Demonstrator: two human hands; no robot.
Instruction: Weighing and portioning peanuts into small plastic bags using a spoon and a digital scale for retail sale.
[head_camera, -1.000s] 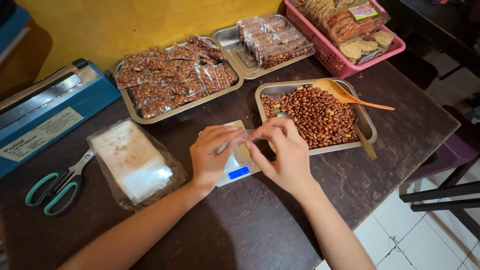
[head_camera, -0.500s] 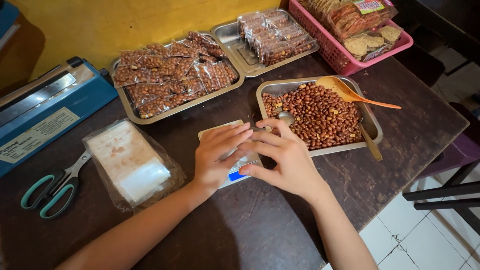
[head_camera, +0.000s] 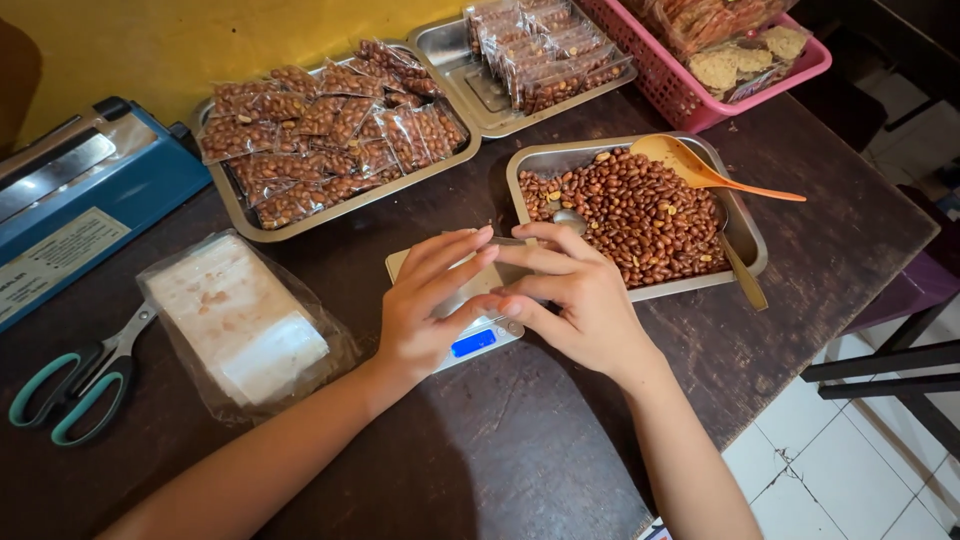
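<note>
Fingers (head_camera: 455, 262) of both hands meet over a small digital scale (head_camera: 470, 335) w/ a blue lit display; left hand (head_camera: 425, 310) & right hand (head_camera: 575, 300) pinch something small & pale between them, can't tell what it is. Neither hand is clenched, fingertips lightly curled around that item.

Biggest to smallest, relative to the fingers: dark wooden table (head_camera: 520, 450) lies under everything; yellow wall (head_camera: 200, 40) far behind. Blue heat sealer (head_camera: 80, 200) sits well left & back. Long steel tray (head_camera: 330, 130) behind-left is full of sealed peanut packets. Second steel tray (head_camera: 545, 60) behind holds more packets in a row. Pink basket (head_camera: 760, 80) back-right carries bagged crackers. Steel tray w/ loose peanuts (head_camera: 640, 215) is just right-behind the fingers, an orange plastic spoon (head_camera: 710, 175) resting in it. Stack of clear plastic bags (head_camera: 240, 320) lies left, near the left wrist. Teal-handled scissors (head_camera: 80, 385) sit farther left. White tiled floor shows at lower right.

Both forearms come in from below, wrists low over the table.
</note>
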